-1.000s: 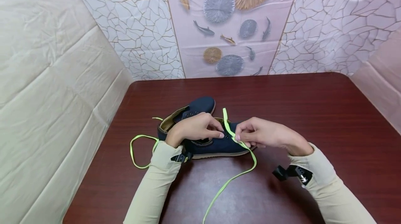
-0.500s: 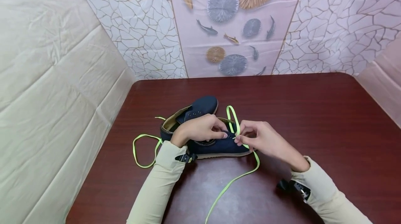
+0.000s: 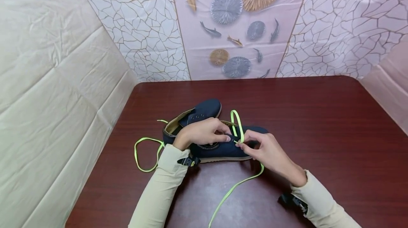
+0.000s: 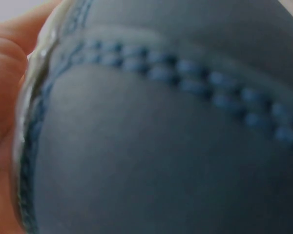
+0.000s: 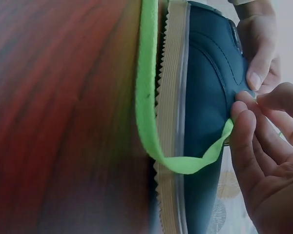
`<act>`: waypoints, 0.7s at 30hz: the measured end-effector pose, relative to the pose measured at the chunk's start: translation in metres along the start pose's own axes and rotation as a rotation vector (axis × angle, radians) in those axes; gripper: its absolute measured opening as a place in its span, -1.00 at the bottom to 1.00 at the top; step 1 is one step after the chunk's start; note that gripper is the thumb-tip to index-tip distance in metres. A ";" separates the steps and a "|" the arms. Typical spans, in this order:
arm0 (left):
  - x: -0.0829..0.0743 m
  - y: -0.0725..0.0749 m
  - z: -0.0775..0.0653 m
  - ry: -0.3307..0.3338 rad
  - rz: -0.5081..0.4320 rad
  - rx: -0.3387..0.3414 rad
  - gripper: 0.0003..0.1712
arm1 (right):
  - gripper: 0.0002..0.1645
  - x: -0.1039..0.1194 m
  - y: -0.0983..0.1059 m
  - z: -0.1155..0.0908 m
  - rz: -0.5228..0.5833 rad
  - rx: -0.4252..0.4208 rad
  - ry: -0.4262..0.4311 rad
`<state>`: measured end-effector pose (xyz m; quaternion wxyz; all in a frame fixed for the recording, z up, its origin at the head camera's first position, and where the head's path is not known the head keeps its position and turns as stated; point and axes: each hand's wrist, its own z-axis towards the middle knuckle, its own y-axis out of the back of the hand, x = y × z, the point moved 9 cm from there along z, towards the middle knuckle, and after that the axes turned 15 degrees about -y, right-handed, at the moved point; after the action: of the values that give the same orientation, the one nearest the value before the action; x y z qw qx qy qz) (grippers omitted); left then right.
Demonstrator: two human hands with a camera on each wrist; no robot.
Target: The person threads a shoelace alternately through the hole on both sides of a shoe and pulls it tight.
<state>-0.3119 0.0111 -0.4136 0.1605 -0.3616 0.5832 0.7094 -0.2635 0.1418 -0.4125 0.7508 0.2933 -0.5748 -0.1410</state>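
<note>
A dark blue lace-up shoe [image 3: 216,153] lies sideways on the table, toe to the right. My left hand [image 3: 204,131] reaches over it, thumb and fingers pinching the eyelet flap. The left wrist view is filled by the shoe's blue stitched upper [image 4: 136,146], with part of the hand at its left edge. My right hand [image 3: 269,150] pinches a neon-green shoelace [image 5: 146,97] right at the eyelets, close to the left fingertips. A lace loop [image 3: 241,130] stands up above the shoe, and a long length trails toward the table's front.
Behind, a second blue shoe [image 3: 208,108] shows bare eyelets and a tan lining. Another green lace [image 3: 137,153] curls on the table to the left. A patterned backdrop [image 3: 153,43] rises behind the dark red table [image 3: 318,114].
The right hand has shifted slightly down and toward the front, uncovering the shoe's toe. The raised lace end has become a loop above the eyelets. The left hand keeps its place on the shoe.
</note>
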 end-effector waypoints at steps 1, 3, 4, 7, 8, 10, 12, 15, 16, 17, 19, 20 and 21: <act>0.000 0.000 -0.001 0.003 -0.007 0.000 -0.82 | -0.73 0.000 0.000 0.000 -0.002 -0.006 0.001; 0.001 0.000 -0.001 0.007 -0.019 -0.001 -0.82 | -0.73 -0.001 0.000 -0.001 -0.001 -0.024 0.003; 0.001 0.001 -0.002 0.007 -0.021 -0.002 -0.83 | -0.73 -0.001 -0.001 -0.001 0.003 -0.032 0.004; 0.000 0.002 -0.002 0.004 -0.025 -0.006 -0.83 | -0.73 -0.002 -0.001 -0.002 0.021 -0.052 0.002; 0.000 0.002 -0.002 0.000 -0.027 -0.006 -0.83 | -0.73 -0.002 -0.001 -0.002 0.030 -0.055 0.000; 0.000 0.002 -0.001 -0.005 -0.036 -0.007 -0.83 | -0.72 -0.004 -0.001 -0.003 0.050 -0.054 -0.014; 0.001 0.002 -0.001 -0.009 -0.044 -0.007 -0.82 | -0.72 -0.005 -0.001 -0.003 0.064 -0.051 -0.031; 0.002 0.002 -0.001 -0.007 -0.053 -0.010 -0.82 | -0.72 -0.007 -0.001 -0.003 0.081 -0.041 -0.058; 0.002 0.002 -0.002 -0.003 -0.056 -0.011 -0.82 | -0.73 -0.007 -0.001 -0.003 0.082 -0.040 -0.061; 0.002 0.002 -0.003 0.000 -0.060 -0.014 -0.82 | -0.74 -0.007 -0.001 -0.003 0.082 -0.040 -0.063; 0.003 0.002 -0.004 0.008 -0.068 -0.017 -0.82 | -0.75 -0.006 -0.001 -0.004 0.079 -0.043 -0.060; 0.003 0.002 -0.004 0.013 -0.074 -0.019 -0.81 | -0.75 -0.006 -0.001 -0.004 0.079 -0.045 -0.056; 0.003 0.002 -0.005 0.015 -0.082 -0.019 -0.82 | -0.75 -0.005 -0.001 -0.004 0.081 -0.049 -0.052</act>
<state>-0.3136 0.0054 -0.4143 0.1814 -0.3922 0.5622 0.7051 -0.2608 0.1454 -0.4176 0.7477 0.2475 -0.6018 -0.1322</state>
